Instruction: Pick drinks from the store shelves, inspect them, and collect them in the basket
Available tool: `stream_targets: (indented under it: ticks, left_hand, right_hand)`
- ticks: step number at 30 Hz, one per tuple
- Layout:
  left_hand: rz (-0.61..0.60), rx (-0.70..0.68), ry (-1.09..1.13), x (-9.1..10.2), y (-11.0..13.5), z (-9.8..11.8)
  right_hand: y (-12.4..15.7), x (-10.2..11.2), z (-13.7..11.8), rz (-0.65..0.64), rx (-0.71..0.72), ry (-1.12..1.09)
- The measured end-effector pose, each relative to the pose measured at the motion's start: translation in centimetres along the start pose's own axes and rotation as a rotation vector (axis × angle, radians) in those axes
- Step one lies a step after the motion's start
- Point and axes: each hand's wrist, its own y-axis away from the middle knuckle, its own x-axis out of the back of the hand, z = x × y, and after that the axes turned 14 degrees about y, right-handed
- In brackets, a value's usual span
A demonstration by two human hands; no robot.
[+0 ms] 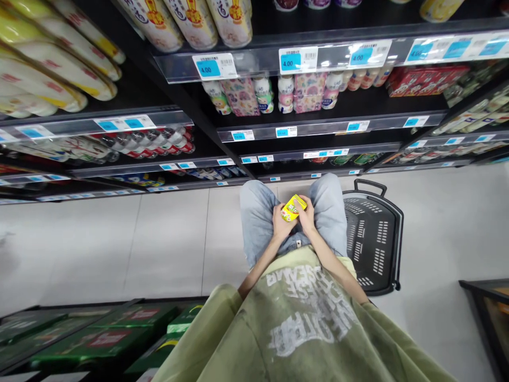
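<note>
A small yellow drink carton (pixel 292 209) with dark lettering and a printed flower pattern is held in front of my bent knees. My left hand (pixel 281 222) closes around its left side and lower end. On the other side, my right hand (pixel 306 216) grips the carton, with the thumb lying over its face. Both forearms rest toward my lap, above my light blue jeans (pixel 258 212). Part of the carton's underside is hidden by my fingers.
A black shopping basket (pixel 398 233) stands on the pale tiled floor (pixel 170 239) beside my right leg. Ahead rise dark shelves with price tags, small bottles (pixel 286 94) and cans (pixel 229 24). Green boxes (pixel 107 339) lie behind on the left; a dark-framed stand (pixel 483 289) is at right.
</note>
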Motion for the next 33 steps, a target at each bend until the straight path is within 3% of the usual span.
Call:
stream_targets:
  ticks: [5, 9, 16, 20, 23, 28, 33]
  left_hand:
    - [-0.020, -0.018, -0.017, 0.0, 0.0, 0.4]
    - [-0.021, 0.022, 0.011, 0.2, -0.2, 0.3]
    - [-0.067, 0.125, 0.190, 0.8, -0.6, 0.2]
    - [-0.198, 0.104, 0.171, 0.8, -0.7, 0.0]
    - [-0.298, 0.101, 0.065, 0.8, -0.6, 0.0]
    - [-0.353, 0.097, -0.039, 0.4, -0.7, 0.2]
    - [-0.293, 0.125, 0.015, -0.1, -1.3, -0.4]
  right_hand:
    - [-0.3, 0.1, 0.4, 0.019, -0.024, 0.006]
    - [0.0, 0.2, 0.0, 0.008, 0.043, 0.097]
    - [1.9, 1.6, -3.5, -0.192, 0.407, 0.696]
    - [2.2, 3.0, -5.6, -0.270, 0.411, 0.978]
    - [2.2, 3.9, -6.1, -0.260, 0.309, 1.072]
    - [1.7, 4.7, -5.5, -0.232, 0.196, 0.977]
    - [1.5, 7.8, -6.2, -0.021, 0.297, 0.574]
